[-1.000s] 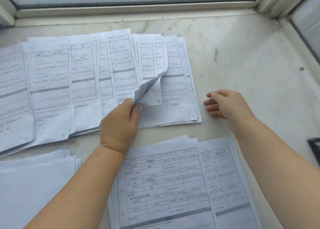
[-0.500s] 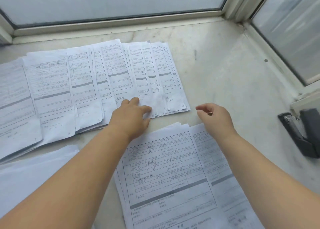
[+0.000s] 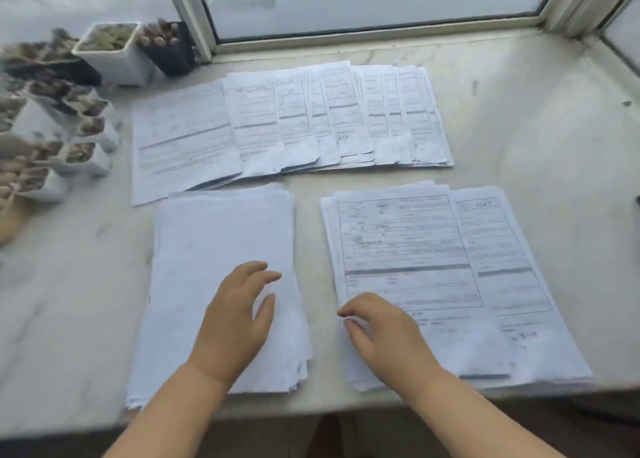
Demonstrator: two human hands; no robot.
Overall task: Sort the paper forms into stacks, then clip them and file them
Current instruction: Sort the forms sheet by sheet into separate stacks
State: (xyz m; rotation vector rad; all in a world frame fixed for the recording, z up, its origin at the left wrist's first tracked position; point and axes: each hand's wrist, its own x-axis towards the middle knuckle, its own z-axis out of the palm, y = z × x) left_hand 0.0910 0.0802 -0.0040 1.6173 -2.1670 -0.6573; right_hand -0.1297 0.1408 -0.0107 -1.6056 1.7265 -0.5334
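Printed paper forms lie on a pale marble ledge. A fanned row of overlapping forms (image 3: 294, 125) stretches across the back. In front on the left sits a stack of blank-side-up sheets (image 3: 221, 249). My left hand (image 3: 235, 319) hovers over or rests on this stack, fingers spread and relaxed. On the right lies a stack of face-up printed forms (image 3: 433, 256). My right hand (image 3: 381, 333) sits at that stack's lower left edge, fingers loosely curled at the paper's edge; whether it holds a sheet I cannot tell.
Several small plant pots (image 3: 114, 52) crowd the left end of the ledge (image 3: 554, 138). A window frame (image 3: 363, 38) runs along the back and right. A dark object (image 3: 638, 204) peeks in at the right edge. The ledge's front edge runs just below the stacks.
Both hands have drawn back from the fanned row to the two near stacks. The view has pulled back and shifted left, bringing the plant pots into view.
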